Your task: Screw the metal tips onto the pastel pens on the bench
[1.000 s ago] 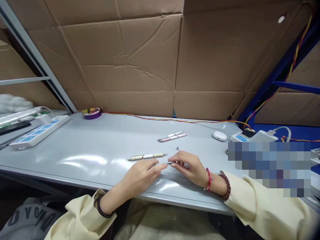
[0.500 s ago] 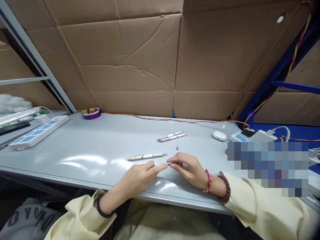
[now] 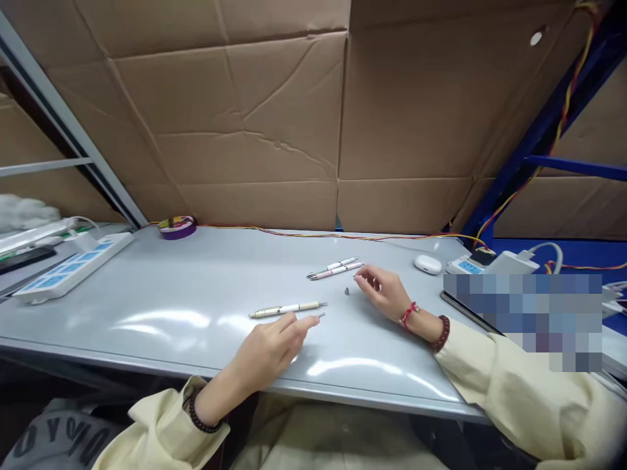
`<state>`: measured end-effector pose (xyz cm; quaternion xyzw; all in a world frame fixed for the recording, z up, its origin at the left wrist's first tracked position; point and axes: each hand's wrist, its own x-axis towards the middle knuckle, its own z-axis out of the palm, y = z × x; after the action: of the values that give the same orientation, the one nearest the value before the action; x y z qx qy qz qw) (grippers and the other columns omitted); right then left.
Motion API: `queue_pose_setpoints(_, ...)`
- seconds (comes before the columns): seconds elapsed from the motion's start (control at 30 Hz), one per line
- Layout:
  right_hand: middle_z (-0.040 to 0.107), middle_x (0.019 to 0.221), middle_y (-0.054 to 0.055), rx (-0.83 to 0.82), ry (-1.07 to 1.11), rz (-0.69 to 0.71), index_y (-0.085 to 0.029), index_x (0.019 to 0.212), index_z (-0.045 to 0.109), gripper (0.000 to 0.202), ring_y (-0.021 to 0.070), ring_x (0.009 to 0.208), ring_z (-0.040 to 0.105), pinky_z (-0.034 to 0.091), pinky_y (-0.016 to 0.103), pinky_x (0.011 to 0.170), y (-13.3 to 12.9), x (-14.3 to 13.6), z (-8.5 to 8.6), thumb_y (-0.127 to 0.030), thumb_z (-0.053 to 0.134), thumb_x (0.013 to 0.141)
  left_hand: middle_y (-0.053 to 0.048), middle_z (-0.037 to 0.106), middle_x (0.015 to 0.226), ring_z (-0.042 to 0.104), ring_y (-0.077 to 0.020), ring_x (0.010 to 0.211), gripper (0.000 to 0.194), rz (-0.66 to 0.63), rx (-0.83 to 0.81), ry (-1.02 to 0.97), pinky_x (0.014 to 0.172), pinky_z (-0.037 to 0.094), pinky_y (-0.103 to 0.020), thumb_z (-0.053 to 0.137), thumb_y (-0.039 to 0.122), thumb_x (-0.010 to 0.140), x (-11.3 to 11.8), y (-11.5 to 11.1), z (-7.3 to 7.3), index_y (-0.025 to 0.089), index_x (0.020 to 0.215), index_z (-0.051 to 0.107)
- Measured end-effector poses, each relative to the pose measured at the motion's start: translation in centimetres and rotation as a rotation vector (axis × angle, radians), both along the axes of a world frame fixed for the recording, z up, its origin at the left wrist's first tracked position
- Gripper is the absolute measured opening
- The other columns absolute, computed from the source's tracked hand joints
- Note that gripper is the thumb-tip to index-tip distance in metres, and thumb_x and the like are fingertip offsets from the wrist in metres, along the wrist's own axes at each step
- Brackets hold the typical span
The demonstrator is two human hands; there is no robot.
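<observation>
My left hand [image 3: 274, 346] is closed in a pinch, with a small metal piece [image 3: 321, 315] sticking out past its fingertips. Just beyond that hand lies a white and gold pen [image 3: 288, 309], its thin metal end pointing right. My right hand [image 3: 385, 292] hovers above the table with thumb and forefinger pinched together; a tiny dark speck shows at the tips, too small to name. Close to its left stands a small grey metal cone [image 3: 347, 291]. Two more pens, one white and green [image 3: 337, 264] and one pink and white [image 3: 337, 271], lie side by side behind it.
On the grey table [image 3: 206, 281] a white earphone case [image 3: 428, 264] sits at the back right, near a power strip [image 3: 465, 266]. Another power strip [image 3: 73, 266] and a purple tape roll [image 3: 177, 228] are at the left. Cardboard [image 3: 245, 156] forms the back wall.
My right hand has moved away from my left, up and to the right, towards the metal cone and the two pens. The small metal piece now shows at my left fingertips.
</observation>
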<state>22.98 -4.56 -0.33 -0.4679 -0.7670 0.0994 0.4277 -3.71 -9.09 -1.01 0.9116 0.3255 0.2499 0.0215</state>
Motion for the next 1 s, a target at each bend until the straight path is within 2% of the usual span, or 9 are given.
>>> queue_pose_setpoints(0.1,0.056,0.063,0.000,-0.008,0.000,0.048,-0.018,0.076,0.055,0.020,0.0123,0.054,0.048,0.039,0.025,0.051,-0.2,-0.2,-0.1,-0.030,0.045,0.088,-0.002,0.058,0.080,0.055,-0.0126,0.061,0.030,0.013,-0.018,0.038,0.056,0.043,-0.022,0.030,0.021,0.095,0.1,-0.1,0.1,0.023,0.119,0.048)
queue_pose_setpoints(0.23,0.062,0.076,0.003,0.043,-0.015,0.191,-0.019,0.090,0.057,0.014,0.0127,0.061,0.053,0.043,0.024,0.055,-1.8,-1.4,-0.2,-0.026,0.046,0.087,-0.001,0.058,0.082,0.055,-0.0121,0.060,0.032,0.011,-0.038,0.089,0.053,0.042,-0.021,0.029,0.020,0.094,0.1,-0.2,0.2,0.025,0.122,0.046)
queue_pose_setpoints(0.3,0.061,0.076,0.003,0.062,-0.043,0.157,-0.020,0.089,0.057,0.013,0.0133,0.062,0.053,0.042,0.025,0.056,-1.8,-1.4,-0.2,-0.026,0.046,0.087,-0.002,0.059,0.083,0.055,-0.0126,0.062,0.034,0.018,-0.044,0.079,0.056,0.044,-0.021,0.029,0.019,0.094,0.1,-0.3,0.3,0.024,0.123,0.045)
queue_pose_setpoints(0.37,0.059,0.072,0.002,0.054,-0.098,0.053,-0.020,0.081,0.056,0.015,0.0138,0.061,0.051,0.040,0.026,0.057,-1.0,-0.8,-0.2,-0.026,0.044,0.087,-0.002,0.059,0.083,0.056,-0.0125,0.062,0.035,0.013,-0.041,0.068,0.057,0.045,-0.022,0.028,0.019,0.095,0.1,-0.3,0.4,0.024,0.126,0.043)
queue_pose_setpoints(0.5,0.053,0.063,0.001,-0.057,-0.366,-0.119,-0.020,0.065,0.048,0.024,0.0139,0.056,0.044,0.032,0.026,0.053,1.4,1.2,-0.5,-0.030,0.041,0.086,-0.002,0.058,0.080,0.053,-0.0110,0.058,0.039,-0.005,-0.012,0.090,0.053,0.043,-0.020,0.026,0.017,0.095,0.0,-0.3,0.3,0.026,0.130,0.040)
queue_pose_setpoints(0.7,0.050,0.058,-0.002,-0.160,-0.468,-0.088,-0.020,0.059,0.043,0.026,0.0120,0.050,0.039,0.025,0.024,0.049,2.5,1.7,-1.2,-0.033,0.048,0.082,-0.003,0.061,0.084,0.056,-0.0137,0.061,0.038,0.022,-0.039,0.121,0.054,0.044,-0.024,0.027,0.019,0.095,-0.1,-0.4,0.1,0.026,0.128,0.042)
queue_pose_setpoints(0.87,0.050,0.055,-0.002,-0.178,-0.440,-0.104,-0.020,0.058,0.042,0.034,0.0113,0.047,0.039,0.026,0.024,0.047,2.3,1.6,-1.1,-0.044,0.052,0.079,-0.005,0.063,0.109,0.063,-0.0179,0.087,0.030,0.042,-0.053,0.082,0.069,0.050,-0.028,0.031,0.024,0.095,0.1,-0.2,0.1,0.021,0.123,0.042)
queue_pose_setpoints(1.0,0.050,0.055,-0.003,-0.146,-0.357,-0.143,-0.020,0.064,0.044,0.033,0.0119,0.047,0.041,0.030,0.024,0.047,2.7,1.9,-1.2,-0.043,0.040,0.088,-0.006,0.065,0.105,0.064,-0.0185,0.086,0.026,0.089,-0.055,0.049,0.070,0.051,-0.029,0.035,0.027,0.094,0.2,-0.2,0.2,0.018,0.116,0.046)
